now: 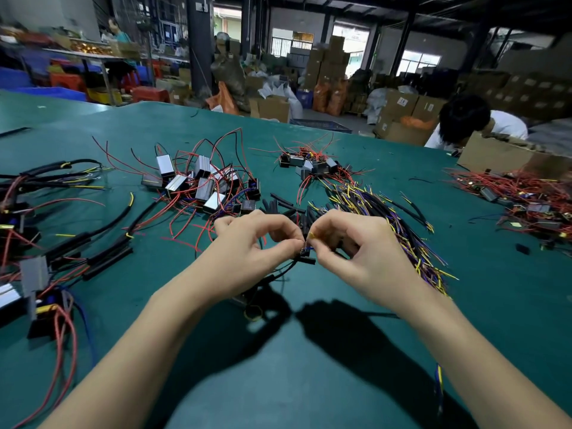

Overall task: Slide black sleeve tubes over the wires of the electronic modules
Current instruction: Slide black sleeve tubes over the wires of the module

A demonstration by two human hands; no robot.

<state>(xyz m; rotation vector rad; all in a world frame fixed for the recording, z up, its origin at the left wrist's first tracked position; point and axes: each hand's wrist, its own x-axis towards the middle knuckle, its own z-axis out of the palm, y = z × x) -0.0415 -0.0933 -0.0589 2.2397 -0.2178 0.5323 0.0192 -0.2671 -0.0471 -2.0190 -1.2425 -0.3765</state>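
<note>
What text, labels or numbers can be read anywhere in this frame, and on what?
"16": white label on a cardboard box behind the table.
White sticker on the pillar: too blurred to read.
Print on the stacked cartons at right: too blurred.
Modules on the green table: no legible markings.

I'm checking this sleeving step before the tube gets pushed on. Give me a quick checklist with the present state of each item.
1. Left hand pinches the black sleeve tube: ok.
2. Right hand pinches the wire ends near the tube mouth: ok.
3. Wire ends actually inside the tube mouth: cannot tell, fingers hide it.
4. Spare sleeve tubes lie just beyond the hands: ok.
5. Unsleeved modules wait on the green table: ok.
6. Held harness free of the yellow and purple wire pile: cannot tell.
</note>
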